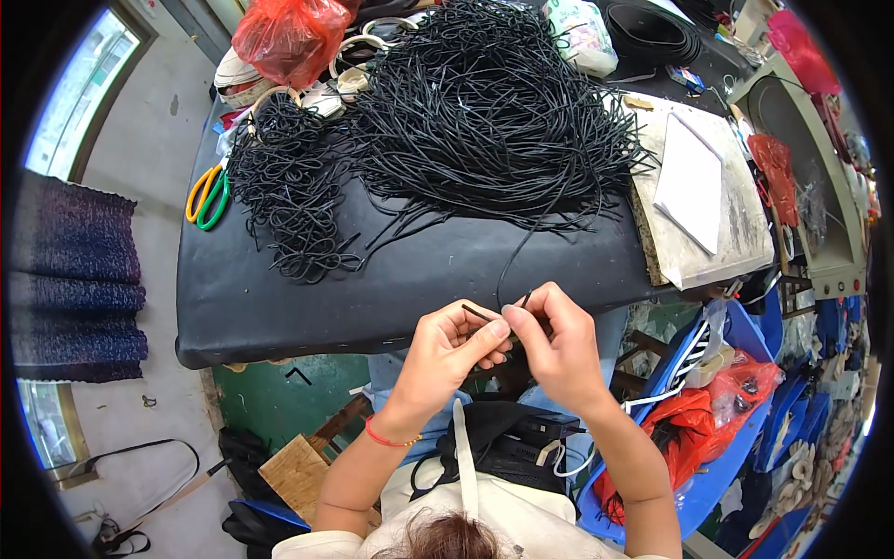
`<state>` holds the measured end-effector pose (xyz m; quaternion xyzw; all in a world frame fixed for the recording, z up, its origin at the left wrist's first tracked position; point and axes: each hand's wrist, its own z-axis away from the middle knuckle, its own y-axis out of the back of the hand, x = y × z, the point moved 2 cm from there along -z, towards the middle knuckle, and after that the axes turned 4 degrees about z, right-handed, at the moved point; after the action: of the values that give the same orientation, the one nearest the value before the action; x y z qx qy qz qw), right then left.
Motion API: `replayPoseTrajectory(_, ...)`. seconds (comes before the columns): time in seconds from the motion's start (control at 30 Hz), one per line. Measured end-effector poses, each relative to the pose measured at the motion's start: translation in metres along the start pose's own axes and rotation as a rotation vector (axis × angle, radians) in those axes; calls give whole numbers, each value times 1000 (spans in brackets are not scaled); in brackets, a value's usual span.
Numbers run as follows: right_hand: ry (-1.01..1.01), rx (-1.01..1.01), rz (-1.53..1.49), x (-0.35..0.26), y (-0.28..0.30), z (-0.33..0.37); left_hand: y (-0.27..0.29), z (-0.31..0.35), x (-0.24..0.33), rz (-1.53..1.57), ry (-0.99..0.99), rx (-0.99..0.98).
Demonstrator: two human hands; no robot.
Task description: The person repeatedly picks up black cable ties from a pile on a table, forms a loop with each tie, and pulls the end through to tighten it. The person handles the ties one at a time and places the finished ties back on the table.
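Note:
Both my hands meet at the table's near edge, fingertips almost touching. My left hand (464, 343) is closed in a pinch on one end of a thin black cord (477, 313). My right hand (551, 337) pinches the cord too; a short end pokes up past its fingers, and a strand curves away toward the table. Whether this is one cord or two I cannot tell. Beyond my hands lies a big heap of black cords (494, 121). To its left is a smaller pile of looped, knotted-looking black cords (303, 196).
Scissors with orange and green handles (209, 197) lie at the left of the black-covered table (438, 270). A white sheet (691, 182) rests on a worn board (745, 247) at right. A red plastic bag (289, 37) stands far left. Beside me is a blue bin (712, 470) holding red bags.

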<state>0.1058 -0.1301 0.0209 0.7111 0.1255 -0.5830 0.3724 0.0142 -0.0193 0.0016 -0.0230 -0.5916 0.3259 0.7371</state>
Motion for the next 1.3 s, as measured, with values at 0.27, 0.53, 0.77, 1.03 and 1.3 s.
replayPoseTrajectory(0.27,-237,57,-327,12,-4,-9,-3,0,-1,-46,-126,121)
replayPoseTrajectory(0.53,-183,-40,-150,9,-5,-6,-3,1,-4,-146,-191,160)
replayPoseTrajectory(0.77,-36,137,30,22,-9,2,-5,-10,4,-189,-29,95)
replayPoseTrajectory(1.03,-303,-107,-508,35,3,-1,7,-12,11,65,72,-12)
replayPoseTrajectory(1.3,-194,-80,-325,26,6,-7,23,-10,14,-230,-158,195)
